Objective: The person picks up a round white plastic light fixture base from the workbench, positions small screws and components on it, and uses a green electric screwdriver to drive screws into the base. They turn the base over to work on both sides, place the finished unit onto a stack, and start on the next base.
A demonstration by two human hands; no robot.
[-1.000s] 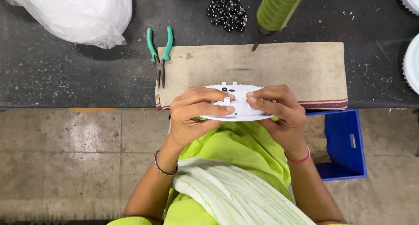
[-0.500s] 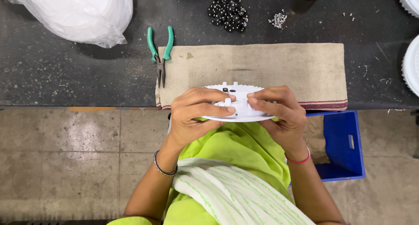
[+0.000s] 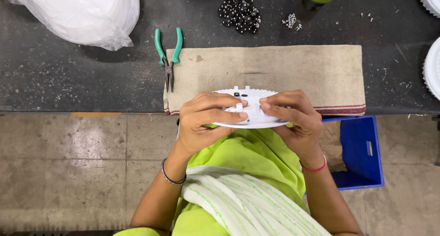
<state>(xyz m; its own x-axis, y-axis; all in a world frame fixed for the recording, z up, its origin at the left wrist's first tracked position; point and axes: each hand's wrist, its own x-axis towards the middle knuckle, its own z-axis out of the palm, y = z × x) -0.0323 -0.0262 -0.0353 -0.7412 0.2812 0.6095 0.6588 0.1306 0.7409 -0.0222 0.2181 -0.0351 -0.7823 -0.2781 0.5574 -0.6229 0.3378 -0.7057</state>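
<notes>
The left hand point(image 3: 201, 123) and the right hand point(image 3: 293, 121) both grip the round white disc point(image 3: 251, 108) flat between them at the near edge of the tan cloth point(image 3: 275, 68), thumbs meeting over its middle.

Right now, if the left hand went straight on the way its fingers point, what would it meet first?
The left hand points right across the white round plastic part, so it would probably meet the fingertips of the right hand first; they sit close, though depth is hard to judge.
</notes>
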